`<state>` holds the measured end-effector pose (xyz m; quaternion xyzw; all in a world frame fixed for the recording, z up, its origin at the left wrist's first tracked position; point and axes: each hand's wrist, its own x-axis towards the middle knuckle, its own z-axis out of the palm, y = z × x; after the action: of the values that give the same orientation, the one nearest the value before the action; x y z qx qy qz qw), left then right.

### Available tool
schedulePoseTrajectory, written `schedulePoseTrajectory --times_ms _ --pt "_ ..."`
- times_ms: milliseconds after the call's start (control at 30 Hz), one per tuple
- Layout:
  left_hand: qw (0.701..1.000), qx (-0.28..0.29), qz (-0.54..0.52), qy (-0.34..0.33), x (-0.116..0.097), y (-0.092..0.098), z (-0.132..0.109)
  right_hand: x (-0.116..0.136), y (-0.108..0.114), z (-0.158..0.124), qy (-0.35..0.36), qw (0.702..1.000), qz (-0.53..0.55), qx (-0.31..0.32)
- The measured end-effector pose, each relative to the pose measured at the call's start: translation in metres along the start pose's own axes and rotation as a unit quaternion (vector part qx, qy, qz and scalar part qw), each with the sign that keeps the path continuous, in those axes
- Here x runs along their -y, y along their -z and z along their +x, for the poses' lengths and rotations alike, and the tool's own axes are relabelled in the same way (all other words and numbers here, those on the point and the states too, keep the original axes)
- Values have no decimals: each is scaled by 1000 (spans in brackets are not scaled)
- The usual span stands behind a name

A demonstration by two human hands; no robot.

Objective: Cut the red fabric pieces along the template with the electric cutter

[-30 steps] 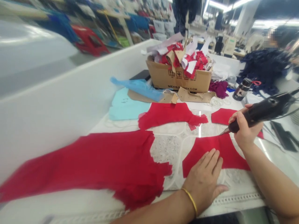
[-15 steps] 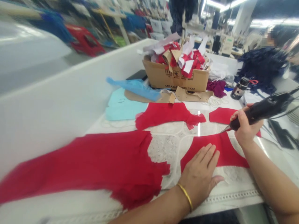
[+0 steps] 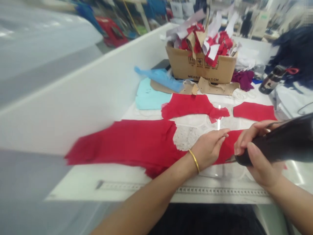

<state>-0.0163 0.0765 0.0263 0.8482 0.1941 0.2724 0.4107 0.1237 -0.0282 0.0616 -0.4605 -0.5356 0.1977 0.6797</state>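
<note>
My right hand (image 3: 261,156) is wrapped round a black handheld power tool (image 3: 286,140). From its front a thin metal tip (image 3: 230,160) points left, over or against a red fabric piece (image 3: 230,143); I cannot tell whether it touches. At the left edge of that piece is my left hand (image 3: 209,147), a gold bangle (image 3: 194,161) on its wrist. Its fingers are stretched towards the right, seen from the side, and nothing shows in them. A larger length of red cloth (image 3: 132,140) lies left of my hands, ragged on its right side.
Beyond lie two more red pieces (image 3: 188,106) (image 3: 254,111) and turquoise card (image 3: 149,98). A carton (image 3: 200,68) heaped with scraps stands at the back, a black bottle (image 3: 272,80) to its right. A measuring tape (image 3: 207,190) runs along the front edge. A white wall (image 3: 97,78) bounds the left.
My left hand has turned from lying flat on the red piece to its side, nearer the left edge. The tool has come down and closer, its tip moving from the piece's far edge towards the near side.
</note>
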Motion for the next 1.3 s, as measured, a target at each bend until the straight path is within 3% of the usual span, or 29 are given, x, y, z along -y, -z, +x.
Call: schedulePoseTrajectory --times_ms 133,467,700,933,1100,1300 --pt "999 35 -36 10 -5 -6 -2 -7 -3 -7 11 999 -34 -3" --pt "999 46 -6 -4 -4 -6 -2 2 -17 2 37 998 5 40" --pt "999 -1 46 -27 3 -16 -7 17 1 6 13 998 53 7" --pt "998 -1 52 -38 0 -18 -8 10 12 1 7 998 59 -19" --pt "994 5 48 -98 -2 -18 -7 9 13 0 8 998 51 -24" --pt "970 89 107 -197 1 -28 -9 16 28 2 0 998 38 -42"
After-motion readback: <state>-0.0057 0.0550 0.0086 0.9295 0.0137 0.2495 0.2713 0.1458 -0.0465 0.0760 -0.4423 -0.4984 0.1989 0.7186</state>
